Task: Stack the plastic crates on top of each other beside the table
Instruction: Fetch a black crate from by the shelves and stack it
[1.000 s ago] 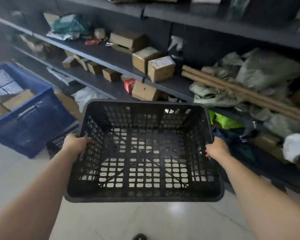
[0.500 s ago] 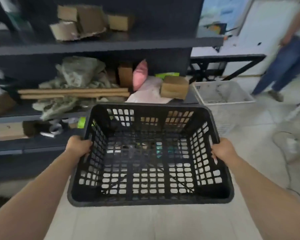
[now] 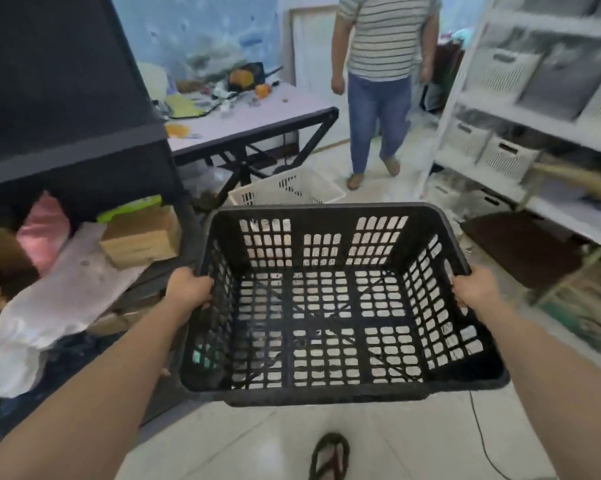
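Observation:
I carry a black slatted plastic crate in the air in front of me, empty, its open top facing up. My left hand grips its left rim and my right hand grips its right rim, fingers curled over the edge. Just beyond the crate, a white plastic crate sits on the floor beside the black-legged table.
A person in a striped shirt and jeans stands past the table. Dark shelving with boxes and bags runs along my left. A white rack with baskets lines the right. A dark mat and a cable lie on the tiled floor.
My view has swung right, away from the dark shelves, toward the table, the white crate and the standing person. Both hands keep the same grip on the black crate.

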`<state>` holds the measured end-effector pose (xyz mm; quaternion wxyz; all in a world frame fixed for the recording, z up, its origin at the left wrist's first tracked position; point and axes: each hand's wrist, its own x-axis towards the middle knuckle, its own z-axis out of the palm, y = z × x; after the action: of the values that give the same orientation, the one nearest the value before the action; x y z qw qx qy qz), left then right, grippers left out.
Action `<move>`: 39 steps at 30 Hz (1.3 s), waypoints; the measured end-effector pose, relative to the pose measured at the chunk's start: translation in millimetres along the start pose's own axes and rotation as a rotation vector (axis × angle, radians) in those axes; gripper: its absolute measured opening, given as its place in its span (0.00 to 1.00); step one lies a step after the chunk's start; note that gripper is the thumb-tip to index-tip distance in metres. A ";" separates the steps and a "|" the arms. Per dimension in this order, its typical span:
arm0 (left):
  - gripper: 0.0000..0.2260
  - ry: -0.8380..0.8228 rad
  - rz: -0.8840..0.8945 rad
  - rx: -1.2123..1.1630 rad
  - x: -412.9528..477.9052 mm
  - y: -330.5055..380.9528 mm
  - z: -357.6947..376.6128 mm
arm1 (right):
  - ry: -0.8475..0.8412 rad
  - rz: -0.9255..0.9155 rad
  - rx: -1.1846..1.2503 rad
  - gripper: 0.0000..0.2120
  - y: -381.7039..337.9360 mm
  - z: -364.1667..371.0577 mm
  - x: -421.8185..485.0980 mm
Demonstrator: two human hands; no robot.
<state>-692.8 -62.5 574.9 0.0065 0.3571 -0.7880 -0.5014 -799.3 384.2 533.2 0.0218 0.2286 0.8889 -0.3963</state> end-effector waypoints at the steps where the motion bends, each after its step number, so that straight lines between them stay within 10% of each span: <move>1: 0.04 -0.008 0.013 0.002 12.6 18.0 18.1 | 0.010 0.011 0.016 0.09 -0.9 -5.4 21.6; 17: 0.06 0.080 -0.056 0.042 214.0 228.9 184.2 | -0.071 -0.018 0.139 0.05 -129.3 -12.0 332.5; 39: 0.12 0.372 -0.432 -0.158 510.6 237.8 144.0 | -0.402 -0.271 -0.120 0.07 -421.1 311.3 608.4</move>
<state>-1258.4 -182.6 514.8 0.0718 0.6008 -0.6375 -0.4769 -1566.3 153.8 478.6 0.1585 0.0222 0.9113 -0.3794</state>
